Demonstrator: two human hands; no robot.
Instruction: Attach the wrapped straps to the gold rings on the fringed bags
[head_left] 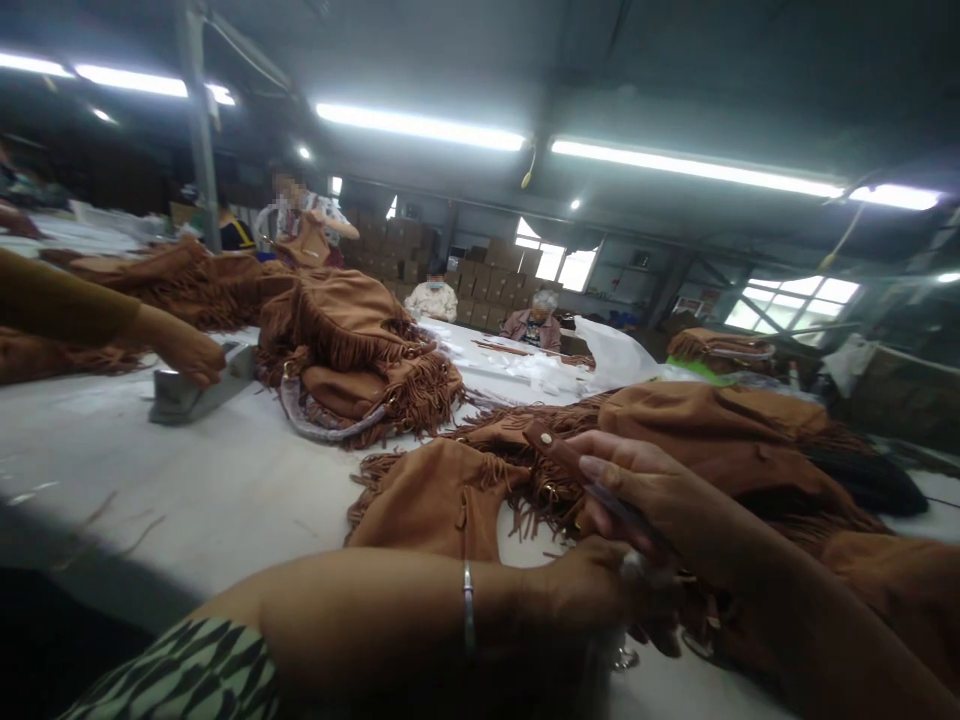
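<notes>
My right hand pinches a brown leather strap with a round metal snap near its end. Just below it, my left hand, with a bracelet at the wrist, reaches across to the right. Its fingers are blurred and partly hidden, so what they hold does not show. Some shiny metal hardware appears beneath that hand. Behind my left forearm lies a brown fringed bag with a zipper pull. More brown fringed material spreads under and beyond my right hand.
Another person's hand rests on a grey metal block at left. A pile of fringed bags with a wrapped handle stands mid-table, and larger brown bags lie at right. Other people sit beyond the white table, before stacked cartons.
</notes>
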